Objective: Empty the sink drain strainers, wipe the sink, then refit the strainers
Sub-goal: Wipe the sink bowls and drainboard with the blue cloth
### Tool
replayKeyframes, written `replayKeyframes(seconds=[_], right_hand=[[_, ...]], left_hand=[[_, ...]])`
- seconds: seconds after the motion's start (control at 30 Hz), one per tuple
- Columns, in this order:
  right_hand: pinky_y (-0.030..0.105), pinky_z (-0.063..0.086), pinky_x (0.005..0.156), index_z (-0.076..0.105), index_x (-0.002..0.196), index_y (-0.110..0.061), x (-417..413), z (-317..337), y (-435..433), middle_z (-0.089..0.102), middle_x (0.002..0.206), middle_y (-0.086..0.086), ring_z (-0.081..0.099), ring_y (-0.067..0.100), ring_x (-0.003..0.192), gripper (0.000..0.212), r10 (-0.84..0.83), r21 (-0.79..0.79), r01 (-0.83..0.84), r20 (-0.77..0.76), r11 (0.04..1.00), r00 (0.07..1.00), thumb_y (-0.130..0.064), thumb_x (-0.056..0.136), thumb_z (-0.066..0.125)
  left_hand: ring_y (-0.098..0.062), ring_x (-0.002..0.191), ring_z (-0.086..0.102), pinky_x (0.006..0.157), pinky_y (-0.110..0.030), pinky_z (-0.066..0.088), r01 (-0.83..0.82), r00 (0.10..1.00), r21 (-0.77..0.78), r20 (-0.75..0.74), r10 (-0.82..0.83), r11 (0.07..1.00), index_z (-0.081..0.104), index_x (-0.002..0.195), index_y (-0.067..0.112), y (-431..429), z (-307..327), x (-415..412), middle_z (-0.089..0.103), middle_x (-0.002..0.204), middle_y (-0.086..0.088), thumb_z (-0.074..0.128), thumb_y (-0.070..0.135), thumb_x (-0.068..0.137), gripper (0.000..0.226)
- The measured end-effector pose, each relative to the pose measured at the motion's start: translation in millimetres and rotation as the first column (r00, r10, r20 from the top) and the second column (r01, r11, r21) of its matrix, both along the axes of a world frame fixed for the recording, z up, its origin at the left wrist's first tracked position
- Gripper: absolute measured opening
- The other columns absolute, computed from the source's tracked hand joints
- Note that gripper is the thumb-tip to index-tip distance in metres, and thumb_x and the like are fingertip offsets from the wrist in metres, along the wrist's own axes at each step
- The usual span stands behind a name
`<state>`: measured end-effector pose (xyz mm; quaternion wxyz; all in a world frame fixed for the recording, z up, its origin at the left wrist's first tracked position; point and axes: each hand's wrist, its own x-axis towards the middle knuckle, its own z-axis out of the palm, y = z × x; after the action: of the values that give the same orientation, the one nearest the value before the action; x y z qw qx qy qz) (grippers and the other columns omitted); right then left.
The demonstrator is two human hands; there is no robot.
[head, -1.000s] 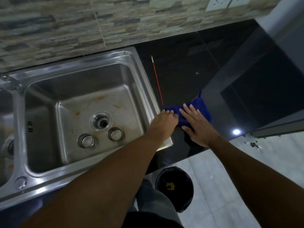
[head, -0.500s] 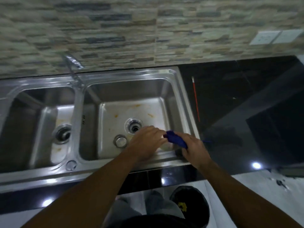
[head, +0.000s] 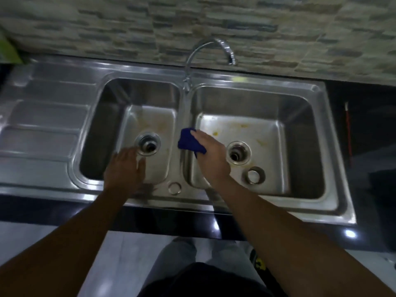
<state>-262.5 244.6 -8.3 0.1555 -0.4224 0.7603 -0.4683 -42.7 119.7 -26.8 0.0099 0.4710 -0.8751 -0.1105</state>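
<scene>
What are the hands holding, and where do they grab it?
The right hand grips the blue cloth by one end; the rest pokes out. The left hand is too blurred to tell.

A stone-look tiled wall point(head: 214, 20) backs the glossy black counter point(head: 375, 99).

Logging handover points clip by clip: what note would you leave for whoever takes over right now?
Left hand: over the left basin beside the open left drain; too blurred to tell if it holds anything.
Right hand: grips the blue cloth at the divider between the basins.
Things: one strainer lies loose in the right basin, near the open right drain; the other strainer is not in sight.
Done: both drains have their strainers out.
Left: yellow stains show on the right basin's floor, so wipe, then refit both strainers.
</scene>
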Motion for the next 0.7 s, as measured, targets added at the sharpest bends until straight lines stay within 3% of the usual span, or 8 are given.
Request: replayKeyframes(seconds=[0.07, 0.17, 0.23, 0.4, 0.57, 0.7], right_hand=[[0.033, 0.04, 0.115, 0.062, 0.133, 0.001, 35.1, -20.8, -9.7, 0.058, 0.14, 0.02, 0.052, 0.019, 0.13, 0.055, 0.139, 0.086, -0.137, -0.021, 0.987, 0.99, 0.014, 0.079, 0.069], [0.049, 0.012, 0.127, 0.048, 0.146, -0.001, 72.6, -51.8, -2.5, 0.036, 0.159, 0.014, 0.022, 0.031, 0.152, 0.068, 0.359, 0.294, -0.307, -0.144, 0.905, 0.922, 0.001, 0.08, 0.067], [0.051, 0.01, 0.126, 0.047, 0.147, -0.002, 70.3, -63.0, -3.2, 0.034, 0.16, 0.012, 0.019, 0.032, 0.153, 0.069, 0.362, 0.313, -0.29, -0.207, 0.905, 0.909, -0.005, 0.081, 0.066], [0.052, 0.023, 0.123, 0.057, 0.139, -0.003, 43.6, -63.6, -41.7, 0.049, 0.151, 0.012, 0.035, 0.034, 0.147, 0.061, 0.301, 0.332, -0.201, -0.283, 0.922, 0.911, -0.004, 0.08, 0.071], [0.038, 0.021, 0.125, 0.062, 0.135, -0.006, -8.9, -63.3, -119.9, 0.056, 0.146, 0.009, 0.04, 0.029, 0.144, 0.048, 0.23, 0.364, -0.096, -0.344, 0.926, 0.91, -0.006, 0.087, 0.064], [0.045, 0.019, 0.126, 0.058, 0.139, -0.005, -44.7, -65.8, -155.2, 0.051, 0.15, 0.01, 0.037, 0.03, 0.147, 0.051, 0.23, 0.325, -0.117, -0.337, 0.939, 0.913, -0.003, 0.089, 0.067]], left_hand=[[-0.042, 0.121, 0.058, 0.113, -0.054, 0.037, -0.039, 0.999, -0.018, -0.018, 0.039, 0.999, 0.057, 0.13, 0.004, -24.2, -3.3, 22.8, 0.063, 0.127, -0.025, 0.041, 0.035, 0.098, 0.047], [-0.045, 0.132, 0.05, 0.116, -0.054, 0.032, -0.059, 0.997, -0.054, 0.041, 0.061, 0.997, 0.053, 0.138, -0.001, -62.9, -9.6, 46.0, 0.056, 0.137, -0.03, 0.033, 0.04, 0.094, 0.063], [-0.043, 0.14, 0.041, 0.119, -0.055, 0.028, -0.021, 0.997, -0.081, 0.072, 0.027, 0.997, 0.044, 0.144, 0.001, -89.6, -16.1, 55.6, 0.049, 0.146, -0.027, 0.024, 0.041, 0.096, 0.065], [-0.037, 0.153, 0.022, 0.125, -0.049, 0.016, -0.002, 0.999, -0.079, -0.048, -0.001, 0.997, 0.022, 0.155, 0.008, -143.0, -37.9, 58.3, 0.027, 0.163, -0.021, 0.025, 0.046, 0.105, 0.063], [-0.031, 0.153, 0.023, 0.125, -0.045, 0.017, 0.059, 0.991, -0.084, -0.119, -0.069, 0.995, 0.023, 0.156, 0.011, -180.6, -52.9, 55.7, 0.028, 0.163, -0.017, 0.026, 0.046, 0.106, 0.061], [-0.017, 0.153, 0.016, 0.127, -0.043, 0.015, 0.119, 0.974, -0.142, -0.174, -0.144, 0.983, 0.03, 0.155, 0.011, -192.7, -66.8, 63.7, 0.03, 0.163, -0.017, 0.025, 0.046, 0.107, 0.06]])
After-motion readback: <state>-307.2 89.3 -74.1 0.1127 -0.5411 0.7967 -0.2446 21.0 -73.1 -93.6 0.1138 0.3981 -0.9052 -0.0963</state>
